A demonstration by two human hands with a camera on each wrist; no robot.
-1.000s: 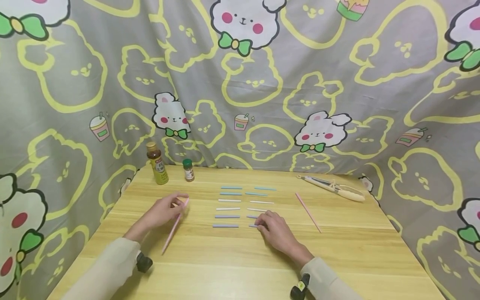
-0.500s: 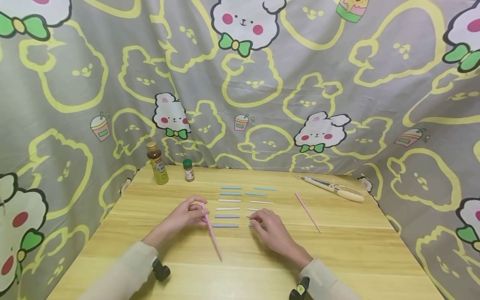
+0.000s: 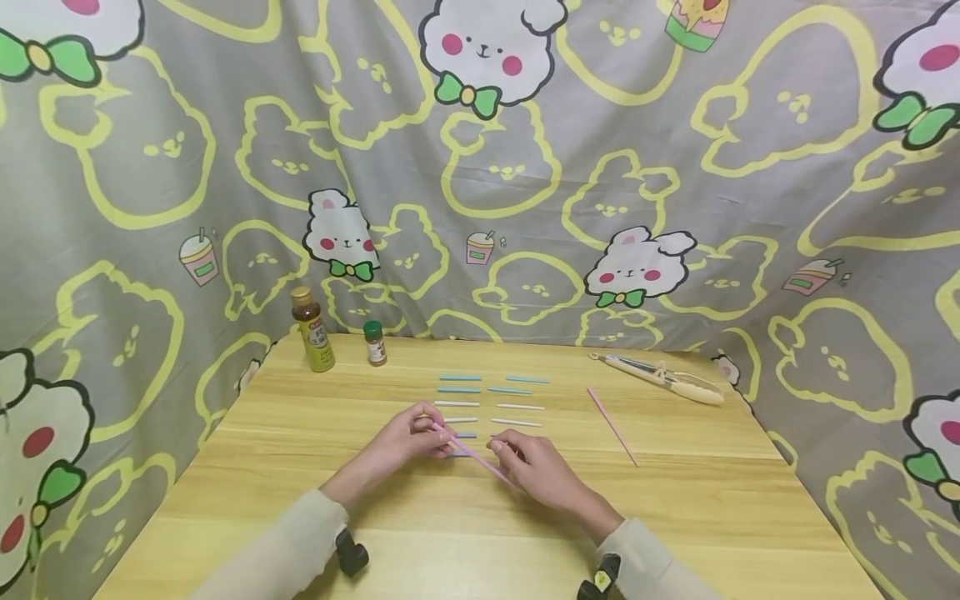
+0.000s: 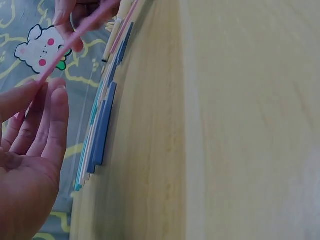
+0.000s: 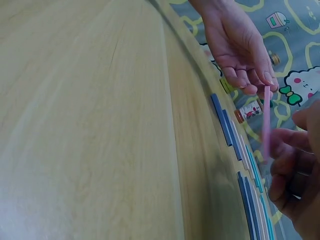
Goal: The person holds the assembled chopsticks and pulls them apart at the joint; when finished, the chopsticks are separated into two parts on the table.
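In the head view my left hand (image 3: 401,442) pinches a long pink straw (image 3: 476,457) near its upper end, between thumb and fingertips. The straw slants down to the right, raised over the table. Its lower end lies by my right hand (image 3: 547,475), whose fingers are loosely bent; in the right wrist view the thumb and index finger stand apart beside the blurred straw end (image 5: 266,142). Short straw pieces lie in two columns beyond the hands: light blue (image 3: 461,377), white (image 3: 457,403) and darker blue (image 5: 221,117). The hands partly hide the nearest pieces in the head view.
Another pink straw (image 3: 612,427) lies slanted to the right of the columns. Tongs (image 3: 660,378) lie at the back right. A sauce bottle (image 3: 318,342) and a green-capped spice jar (image 3: 375,345) stand at the back left. A patterned curtain (image 3: 517,192) surrounds the wooden table (image 3: 420,542).
My left hand has carried the pink straw from the left toward the right hand, and its lower end has swung rightward. The right hand has lifted slightly off the darker blue pieces.
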